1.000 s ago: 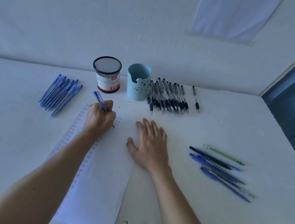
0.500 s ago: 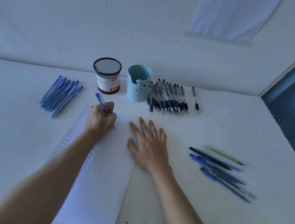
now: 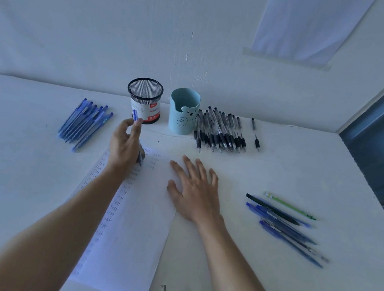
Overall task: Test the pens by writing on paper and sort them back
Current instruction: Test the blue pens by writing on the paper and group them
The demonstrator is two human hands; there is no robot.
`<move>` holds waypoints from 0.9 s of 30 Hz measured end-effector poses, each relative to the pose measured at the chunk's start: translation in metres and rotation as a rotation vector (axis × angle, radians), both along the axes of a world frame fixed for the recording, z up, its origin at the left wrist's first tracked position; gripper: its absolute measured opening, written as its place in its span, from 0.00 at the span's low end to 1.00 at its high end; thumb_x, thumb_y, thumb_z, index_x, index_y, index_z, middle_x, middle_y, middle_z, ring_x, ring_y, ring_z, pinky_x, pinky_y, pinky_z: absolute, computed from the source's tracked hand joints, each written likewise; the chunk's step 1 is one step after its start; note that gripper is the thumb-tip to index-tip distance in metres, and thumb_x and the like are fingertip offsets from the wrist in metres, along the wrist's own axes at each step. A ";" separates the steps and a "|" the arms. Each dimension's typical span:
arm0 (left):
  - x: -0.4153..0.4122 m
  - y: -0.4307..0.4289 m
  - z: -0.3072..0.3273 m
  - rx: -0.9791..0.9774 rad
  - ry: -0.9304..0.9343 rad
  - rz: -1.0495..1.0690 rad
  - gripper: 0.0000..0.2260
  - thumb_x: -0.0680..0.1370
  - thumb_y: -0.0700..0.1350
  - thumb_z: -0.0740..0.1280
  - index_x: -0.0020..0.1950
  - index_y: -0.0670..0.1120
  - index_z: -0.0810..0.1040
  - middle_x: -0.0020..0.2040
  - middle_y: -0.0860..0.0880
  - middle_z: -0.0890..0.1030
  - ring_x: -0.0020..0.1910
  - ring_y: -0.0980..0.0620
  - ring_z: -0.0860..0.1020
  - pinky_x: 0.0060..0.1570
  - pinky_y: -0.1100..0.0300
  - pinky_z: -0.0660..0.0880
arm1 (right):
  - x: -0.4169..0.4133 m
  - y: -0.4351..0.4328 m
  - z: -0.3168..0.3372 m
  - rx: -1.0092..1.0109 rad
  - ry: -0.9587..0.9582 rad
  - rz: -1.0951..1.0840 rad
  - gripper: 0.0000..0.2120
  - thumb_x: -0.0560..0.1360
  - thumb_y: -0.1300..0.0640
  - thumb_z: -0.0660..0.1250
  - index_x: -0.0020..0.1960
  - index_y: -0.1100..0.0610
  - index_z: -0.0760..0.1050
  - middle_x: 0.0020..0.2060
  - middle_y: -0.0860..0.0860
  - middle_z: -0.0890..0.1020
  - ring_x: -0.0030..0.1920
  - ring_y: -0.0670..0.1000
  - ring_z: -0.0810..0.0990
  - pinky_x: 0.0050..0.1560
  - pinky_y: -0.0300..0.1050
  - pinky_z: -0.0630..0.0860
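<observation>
Blue plastic pen (image 3: 136,115) sits in the left hand (image 3: 123,145), over the top end of the long white sheet of paper (image 3: 137,225). The fingers and thumb are curled round the pen. Its back end points up at the black wire mesh cup (image 3: 144,99), and its tip is low by the paper, but I cannot tell if it touches. The paper has rows of the little word "test" on it. The right hand (image 3: 194,191) lies flat on the paper's right edge, fingers straight and spread apart. Just beside the mesh cup stands a light blue cup with a bear face (image 3: 183,113). A row of blue pens (image 3: 85,123) lies to the left, a bunch of black and clear pens (image 3: 218,130) lies by the blue cup, and a mixed pile of pens (image 3: 282,224) lies to the right on the white table (image 3: 4,165).
</observation>
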State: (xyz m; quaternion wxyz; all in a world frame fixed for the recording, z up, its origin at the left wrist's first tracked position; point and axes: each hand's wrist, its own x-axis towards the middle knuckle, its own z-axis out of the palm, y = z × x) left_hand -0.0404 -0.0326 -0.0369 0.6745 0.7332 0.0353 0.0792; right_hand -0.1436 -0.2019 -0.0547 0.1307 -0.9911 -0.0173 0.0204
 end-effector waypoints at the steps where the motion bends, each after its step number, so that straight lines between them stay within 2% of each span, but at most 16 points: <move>1: 0.000 0.001 0.002 -0.088 -0.001 -0.009 0.14 0.85 0.53 0.59 0.60 0.43 0.73 0.18 0.47 0.66 0.16 0.50 0.65 0.22 0.62 0.65 | 0.000 0.000 0.000 -0.002 0.006 0.001 0.27 0.82 0.40 0.48 0.79 0.39 0.51 0.81 0.45 0.50 0.80 0.51 0.45 0.77 0.59 0.43; 3: 0.000 0.004 0.009 -0.213 0.009 -0.040 0.15 0.85 0.52 0.58 0.59 0.39 0.74 0.17 0.48 0.63 0.14 0.51 0.62 0.21 0.64 0.63 | 0.000 0.000 -0.001 -0.006 0.009 0.000 0.27 0.81 0.39 0.47 0.79 0.39 0.51 0.81 0.44 0.50 0.80 0.51 0.45 0.77 0.59 0.42; 7: 0.003 0.017 0.021 -0.219 0.047 -0.064 0.12 0.86 0.46 0.57 0.52 0.41 0.76 0.18 0.46 0.63 0.15 0.50 0.62 0.23 0.63 0.62 | 0.000 0.000 -0.003 -0.015 0.017 -0.010 0.30 0.78 0.37 0.43 0.80 0.39 0.50 0.81 0.43 0.49 0.80 0.50 0.44 0.77 0.58 0.41; 9: 0.005 0.025 0.023 -0.211 0.076 -0.069 0.11 0.85 0.44 0.57 0.49 0.42 0.76 0.18 0.46 0.64 0.16 0.50 0.62 0.23 0.63 0.62 | 0.000 0.000 -0.003 -0.017 0.020 -0.011 0.33 0.75 0.35 0.37 0.80 0.39 0.49 0.80 0.43 0.48 0.80 0.49 0.43 0.78 0.58 0.41; 11: 0.010 0.035 0.022 -0.073 0.111 -0.074 0.08 0.84 0.43 0.59 0.52 0.42 0.77 0.20 0.47 0.67 0.18 0.50 0.65 0.25 0.61 0.63 | -0.001 0.001 -0.003 -0.018 0.014 -0.009 0.36 0.72 0.35 0.33 0.79 0.38 0.48 0.80 0.42 0.48 0.80 0.49 0.43 0.77 0.58 0.41; 12: 0.013 0.041 0.021 0.062 0.135 -0.075 0.08 0.83 0.43 0.61 0.54 0.42 0.78 0.22 0.48 0.71 0.21 0.50 0.68 0.27 0.60 0.65 | -0.001 0.001 -0.002 -0.014 0.006 -0.010 0.37 0.71 0.36 0.33 0.79 0.38 0.49 0.80 0.42 0.48 0.80 0.49 0.44 0.77 0.57 0.41; 14: 0.021 0.054 0.019 0.426 0.181 -0.076 0.11 0.81 0.45 0.62 0.60 0.46 0.80 0.35 0.46 0.81 0.33 0.46 0.77 0.35 0.56 0.73 | -0.002 0.002 -0.002 -0.003 -0.015 -0.021 0.37 0.71 0.37 0.33 0.79 0.39 0.51 0.80 0.43 0.50 0.80 0.49 0.46 0.77 0.57 0.42; 15: 0.025 0.060 0.019 0.620 0.202 -0.073 0.14 0.80 0.46 0.62 0.64 0.49 0.80 0.45 0.43 0.83 0.43 0.43 0.80 0.43 0.52 0.77 | -0.002 0.002 -0.001 0.000 -0.024 -0.027 0.37 0.71 0.37 0.33 0.79 0.39 0.52 0.80 0.43 0.50 0.80 0.48 0.46 0.77 0.57 0.43; 16: 0.028 0.064 0.019 0.780 0.220 -0.060 0.16 0.80 0.47 0.61 0.66 0.50 0.79 0.53 0.42 0.83 0.51 0.40 0.79 0.50 0.50 0.76 | -0.002 0.002 -0.001 0.000 -0.029 -0.030 0.37 0.71 0.38 0.34 0.79 0.39 0.52 0.80 0.43 0.51 0.80 0.48 0.47 0.77 0.57 0.44; 17: 0.031 0.067 0.020 0.894 0.229 -0.048 0.17 0.80 0.46 0.60 0.68 0.50 0.78 0.58 0.40 0.81 0.57 0.38 0.77 0.53 0.49 0.74 | -0.002 0.002 -0.001 0.001 -0.029 -0.032 0.37 0.71 0.38 0.34 0.79 0.40 0.53 0.80 0.43 0.52 0.80 0.48 0.47 0.77 0.57 0.44; 18: 0.034 0.069 0.020 0.966 0.228 -0.038 0.17 0.79 0.44 0.59 0.67 0.49 0.78 0.60 0.39 0.79 0.58 0.37 0.76 0.52 0.49 0.73 | -0.002 0.002 -0.001 0.004 -0.031 -0.034 0.37 0.71 0.38 0.35 0.79 0.40 0.54 0.80 0.43 0.52 0.80 0.48 0.48 0.77 0.56 0.44; 21: 0.041 0.072 0.014 1.106 0.171 0.000 0.11 0.78 0.41 0.62 0.58 0.42 0.78 0.58 0.36 0.77 0.54 0.36 0.77 0.45 0.51 0.71 | -0.001 0.002 -0.001 0.008 -0.040 -0.042 0.33 0.74 0.39 0.39 0.78 0.40 0.55 0.80 0.43 0.53 0.80 0.48 0.48 0.76 0.56 0.43; 23: 0.044 0.075 0.007 1.153 0.149 0.038 0.11 0.78 0.41 0.65 0.59 0.40 0.77 0.60 0.36 0.75 0.57 0.35 0.76 0.49 0.46 0.74 | -0.001 0.002 -0.002 0.010 -0.038 -0.045 0.31 0.75 0.39 0.41 0.78 0.39 0.56 0.80 0.43 0.53 0.80 0.48 0.49 0.76 0.56 0.43; 25: 0.048 0.078 0.002 1.100 0.124 0.083 0.13 0.77 0.40 0.68 0.61 0.39 0.78 0.61 0.36 0.75 0.58 0.34 0.76 0.53 0.44 0.74 | -0.001 0.003 -0.002 0.016 -0.044 -0.047 0.33 0.74 0.38 0.39 0.78 0.39 0.56 0.80 0.43 0.54 0.80 0.48 0.49 0.76 0.56 0.44; 27: 0.050 0.082 -0.001 1.041 0.057 0.108 0.08 0.76 0.38 0.70 0.54 0.38 0.81 0.56 0.37 0.79 0.53 0.35 0.78 0.49 0.45 0.75 | -0.001 0.003 -0.002 0.016 -0.047 -0.050 0.34 0.72 0.38 0.38 0.78 0.39 0.56 0.80 0.43 0.54 0.80 0.48 0.49 0.76 0.56 0.44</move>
